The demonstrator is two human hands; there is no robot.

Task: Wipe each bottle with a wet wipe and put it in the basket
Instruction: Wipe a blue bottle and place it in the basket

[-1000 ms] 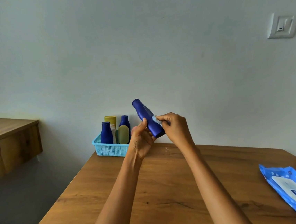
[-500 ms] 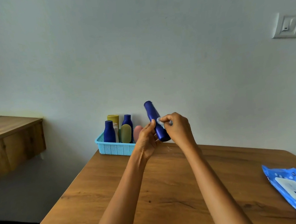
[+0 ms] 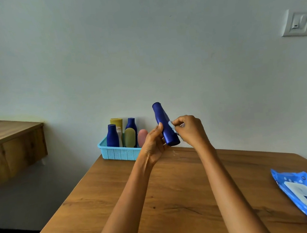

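Since half a sec ago the bottle (image 3: 166,128) has tipped a bit more upright, cap end up and leaning left, w/ the wipe (image 3: 172,126) about where it was on the body. Left hand (image 3: 154,144) grips the bottle low down, thumb up along its near side, fingers curled behind; right hand (image 3: 188,129) pinches the wipe against the bottle's right flank, so both grips are clamped, none apart. Bottle is held in the air above the bench's (image 3: 157,200) far edge, just right of the basket (image 3: 119,153), which sits at the far left corner w/ other bottles standing in it. To do this step well, I'd judge: keep the left grip firm near the base and roll the bottle, drag the wipe base to cap so no strip is missed, incl. the part under the left fingers, re-grip for that. Wet plastic may slip, so don't loosen. Pack (image 3: 306,197) lies at the bench's right edge if a fresh wipe is needed.
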